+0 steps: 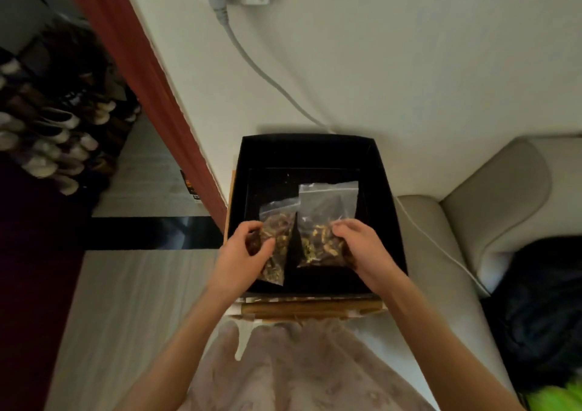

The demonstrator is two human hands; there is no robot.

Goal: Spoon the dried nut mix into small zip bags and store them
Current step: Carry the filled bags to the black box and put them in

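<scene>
The left hand (252, 246) is gripping a small zip bag (278, 243) of nut mix, fingers curled round its left edge. The right hand (362, 243) is pinching a second zip bag (326, 218) of nut mix by its lower right side. Both bags are sitting side by side, just apart, inside an open black box (385, 209). The box is resting on a wooden stand (310, 309) against the wall, with a grey sofa (491, 190) to its right.

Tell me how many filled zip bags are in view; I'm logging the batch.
2. One zip bag is held by the left hand over the black box; the other zip bag is in the right hand beside it. The dark box floor could hide more.
</scene>
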